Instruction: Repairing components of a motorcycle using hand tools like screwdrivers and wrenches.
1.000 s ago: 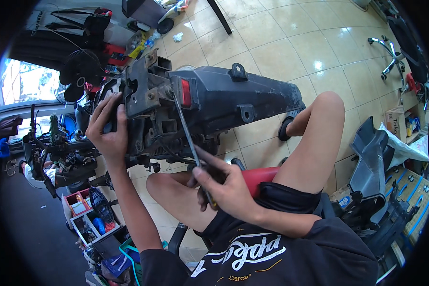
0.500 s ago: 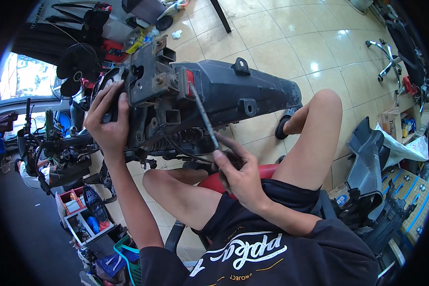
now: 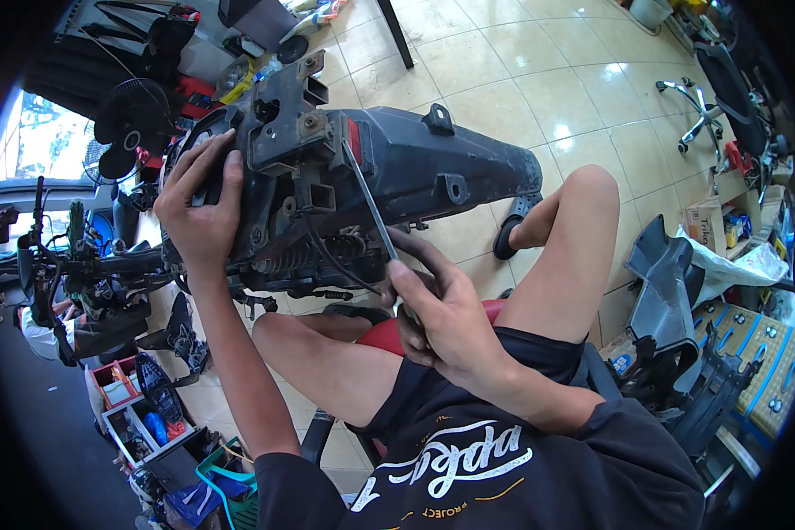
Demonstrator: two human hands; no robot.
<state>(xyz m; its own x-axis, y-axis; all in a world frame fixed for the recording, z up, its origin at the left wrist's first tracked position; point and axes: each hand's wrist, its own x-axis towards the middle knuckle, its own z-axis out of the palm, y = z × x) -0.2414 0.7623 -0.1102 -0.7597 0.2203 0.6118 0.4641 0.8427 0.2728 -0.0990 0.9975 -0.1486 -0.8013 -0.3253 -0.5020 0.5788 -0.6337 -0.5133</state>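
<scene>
My left hand [image 3: 198,208] lies against the black rear frame [image 3: 278,132] of a partly stripped motorcycle, its fingers stretched and its thumb apart from them. In my closed right hand [image 3: 446,318] is a long thin metal rod [image 3: 373,208]; the end inside my palm is hidden. The rod's far tip reaches a red reflector [image 3: 355,141] at the root of the long black rear fender [image 3: 450,163]; whether it touches cannot be told. A black cable [image 3: 327,256] hangs below the frame, beside the coil spring of a shock absorber [image 3: 296,257].
Grey and black plastic panels [image 3: 667,300] lie at the right, by a wheeled chair [image 3: 698,115]. Lower left are a parts organizer [image 3: 141,411] and a green basket [image 3: 212,473]. A black fan [image 3: 132,137] stands beyond the motorcycle; another person [image 3: 53,331] is at far left.
The whole view has shifted slightly. My right hand and the rod have moved a little nearer to me; the tip stays by the reflector. My left hand keeps its place on the frame.
</scene>
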